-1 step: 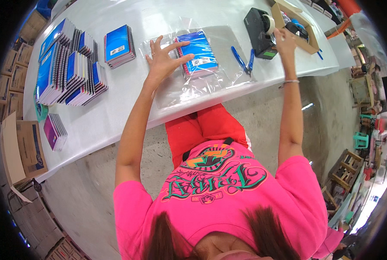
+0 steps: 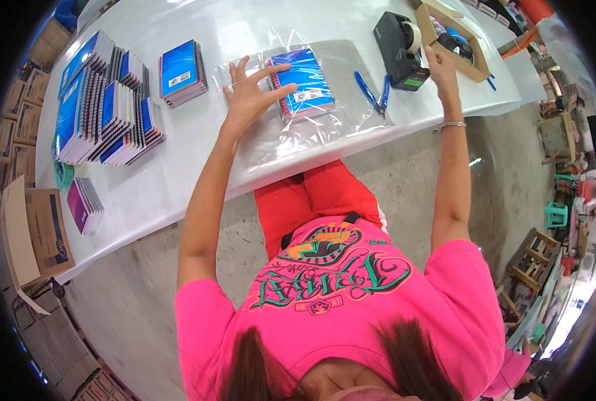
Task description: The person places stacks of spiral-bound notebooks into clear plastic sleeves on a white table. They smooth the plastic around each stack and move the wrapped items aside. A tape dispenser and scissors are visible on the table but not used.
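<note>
A stack of blue spiral notebooks (image 2: 303, 75) lies in clear plastic film (image 2: 271, 144) on the table in front of me. My left hand (image 2: 250, 90) rests at its left side with the fingers spread. Thumb and index finger lie on the film over the top cover; the other fingers reach onto the film beside it. At the right, my right hand (image 2: 443, 70) is closed beside the black tape dispenser (image 2: 399, 57), close to its tape roll (image 2: 411, 37). Anything pinched in its fingers is too small to make out. Blue-handled cutters (image 2: 372, 93) lie spread between stack and dispenser.
Many notebook stacks (image 2: 84, 113) crowd the white table's (image 2: 177, 147) left side, with a smaller blue stack (image 2: 181, 72) nearer the middle. Purple notebooks (image 2: 84, 204) lie at the left edge. Behind the dispenser sits an open carton (image 2: 478, 63); another cardboard box (image 2: 47, 227) stands at left.
My right hand has moved slightly to the right and toward me, beside the tape dispenser. The left hand stays in place on the wrapped notebooks.
</note>
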Demonstrator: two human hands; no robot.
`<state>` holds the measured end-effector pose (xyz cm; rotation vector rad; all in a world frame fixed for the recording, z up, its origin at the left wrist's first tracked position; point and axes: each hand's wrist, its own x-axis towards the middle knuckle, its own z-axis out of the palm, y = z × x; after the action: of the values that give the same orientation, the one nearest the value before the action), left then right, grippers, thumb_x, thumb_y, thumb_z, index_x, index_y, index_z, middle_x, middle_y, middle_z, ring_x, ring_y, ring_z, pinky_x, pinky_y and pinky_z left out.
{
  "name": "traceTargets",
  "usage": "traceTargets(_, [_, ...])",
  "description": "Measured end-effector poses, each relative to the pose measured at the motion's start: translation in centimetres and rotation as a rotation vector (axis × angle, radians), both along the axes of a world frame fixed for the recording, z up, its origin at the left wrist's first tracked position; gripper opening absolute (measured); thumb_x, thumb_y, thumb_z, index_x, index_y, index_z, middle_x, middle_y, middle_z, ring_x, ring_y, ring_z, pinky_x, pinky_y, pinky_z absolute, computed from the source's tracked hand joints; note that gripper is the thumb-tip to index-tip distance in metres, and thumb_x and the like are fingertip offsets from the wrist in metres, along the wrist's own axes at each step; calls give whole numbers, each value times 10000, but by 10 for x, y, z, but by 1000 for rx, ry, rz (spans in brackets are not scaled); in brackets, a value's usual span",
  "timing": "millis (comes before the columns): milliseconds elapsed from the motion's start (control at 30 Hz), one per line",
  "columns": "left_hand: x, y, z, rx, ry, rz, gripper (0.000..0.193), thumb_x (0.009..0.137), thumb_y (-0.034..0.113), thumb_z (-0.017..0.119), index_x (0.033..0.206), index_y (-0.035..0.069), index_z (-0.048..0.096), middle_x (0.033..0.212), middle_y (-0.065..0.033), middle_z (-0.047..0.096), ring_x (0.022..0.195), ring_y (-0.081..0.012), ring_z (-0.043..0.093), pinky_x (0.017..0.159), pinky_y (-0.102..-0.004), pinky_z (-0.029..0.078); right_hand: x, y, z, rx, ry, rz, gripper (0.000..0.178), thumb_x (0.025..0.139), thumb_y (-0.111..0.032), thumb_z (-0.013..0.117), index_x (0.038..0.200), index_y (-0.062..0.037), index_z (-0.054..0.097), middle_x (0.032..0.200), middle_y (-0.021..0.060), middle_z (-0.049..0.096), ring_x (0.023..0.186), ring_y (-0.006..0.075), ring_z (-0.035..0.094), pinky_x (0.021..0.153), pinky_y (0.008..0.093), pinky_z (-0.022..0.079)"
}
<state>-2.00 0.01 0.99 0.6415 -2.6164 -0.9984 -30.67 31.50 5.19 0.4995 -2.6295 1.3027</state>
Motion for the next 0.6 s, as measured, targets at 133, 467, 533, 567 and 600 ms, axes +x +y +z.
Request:
traceTargets(133, [0, -1, -3, -3, -9, 5, 638, 614, 675, 773, 1195, 442, 656, 1567, -188, 197, 1473, -415, 4, 1085, -721, 0, -14, 25, -1, -136, -478, 158, 504, 786, -454, 783, 967, 10, 711, 864, 66, 677, 707, 121, 564, 681, 255, 491])
traceTargets(467, [0, 0, -3, -6, 3, 9, 651, 610, 690, 765, 1201, 438, 653, 1563, -192, 218, 1474, -411, 33, 1084, -723, 0, -9, 24, 11, -55, -539, 166, 285, 859, -277, 741, 928, -1, 720, 749, 23, 676, 659, 76, 521, 636, 222, 453])
traceTargets(533, [0, -1, -4, -8, -5, 17, 657, 608, 693, 765, 1203, 438, 652, 1563, -189, 220, 1474, -409, 36, 1081, -726, 1, -8, 22, 12, -56, -578, 178, 254, 885, -244, 713, 949, 2, 709, 794, 28, 682, 694, 86, 556, 672, 230, 478])
traceTargets(567, [0, -2, -5, -10, -10, 25, 660, 607, 694, 765, 1204, 438, 651, 1563, -187, 222, 1474, -409, 37, 1079, -728, 2, -4, 19, 8, -145, -555, 163, 242, 894, -233, 701, 952, 2, 699, 825, 33, 681, 722, 98, 575, 699, 238, 492])
traceTargets(600, [1, -3, -6, -13, -14, 28, 660, 608, 697, 762, 1205, 438, 650, 1563, -186, 222, 1474, -408, 37, 1078, -729, 2, 4, 17, 2, -234, -531, 148, 231, 903, -222, 689, 955, 3, 690, 856, 38, 681, 750, 110, 595, 727, 246, 506])
